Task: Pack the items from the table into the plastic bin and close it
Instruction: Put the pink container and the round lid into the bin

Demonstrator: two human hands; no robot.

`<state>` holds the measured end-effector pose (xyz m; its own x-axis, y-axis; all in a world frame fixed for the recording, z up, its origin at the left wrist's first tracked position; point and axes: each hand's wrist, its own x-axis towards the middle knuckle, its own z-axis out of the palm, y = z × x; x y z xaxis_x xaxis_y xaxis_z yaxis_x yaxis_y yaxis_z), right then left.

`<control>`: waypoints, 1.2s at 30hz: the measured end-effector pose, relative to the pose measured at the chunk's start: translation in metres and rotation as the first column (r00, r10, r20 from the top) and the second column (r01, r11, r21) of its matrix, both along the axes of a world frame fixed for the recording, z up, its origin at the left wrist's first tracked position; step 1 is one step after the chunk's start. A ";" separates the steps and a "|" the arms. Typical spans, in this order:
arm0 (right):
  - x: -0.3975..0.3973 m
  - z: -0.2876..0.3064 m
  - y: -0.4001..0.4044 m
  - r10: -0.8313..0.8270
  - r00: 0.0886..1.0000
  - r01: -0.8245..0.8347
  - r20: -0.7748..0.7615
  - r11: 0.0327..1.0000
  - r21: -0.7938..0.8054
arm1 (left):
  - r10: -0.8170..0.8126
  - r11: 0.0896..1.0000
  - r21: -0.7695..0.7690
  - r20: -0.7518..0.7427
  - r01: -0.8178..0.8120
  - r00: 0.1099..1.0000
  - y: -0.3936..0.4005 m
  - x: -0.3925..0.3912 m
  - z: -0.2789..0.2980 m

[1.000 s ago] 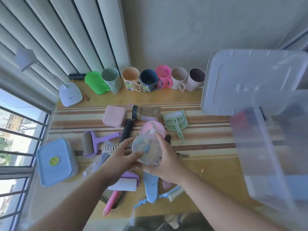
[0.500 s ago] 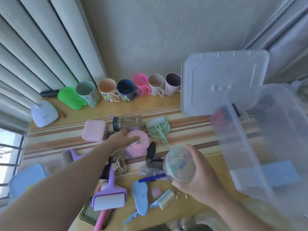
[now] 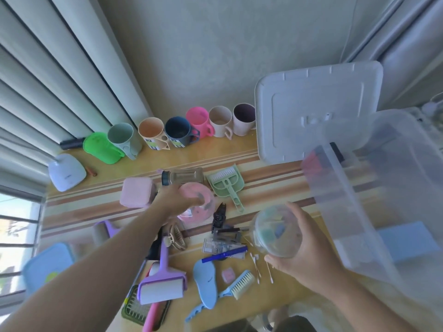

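Clear round container (image 3: 275, 232) sits wrapped by right hand (image 3: 304, 262) fingers (image 3: 296, 213).

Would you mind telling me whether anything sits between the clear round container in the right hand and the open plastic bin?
Nothing visible does. The right hand holds the clear round container just beside the plastic bin, whose near wall is the only thing to lift over. The white lid leans behind, out of the way.

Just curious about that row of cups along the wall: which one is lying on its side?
The bright green cup at the row's left end. It is tipped over, while the other six stand upright with their openings up.
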<state>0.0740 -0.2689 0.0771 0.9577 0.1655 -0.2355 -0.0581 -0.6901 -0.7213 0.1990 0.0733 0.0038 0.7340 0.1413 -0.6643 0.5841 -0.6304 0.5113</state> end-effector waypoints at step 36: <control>0.167 -0.176 -0.250 0.046 0.995 -0.052 -0.090 0.996 -0.067 | 0.450 0.686 -0.668 0.078 -0.289 0.889 -0.399 0.051 0.098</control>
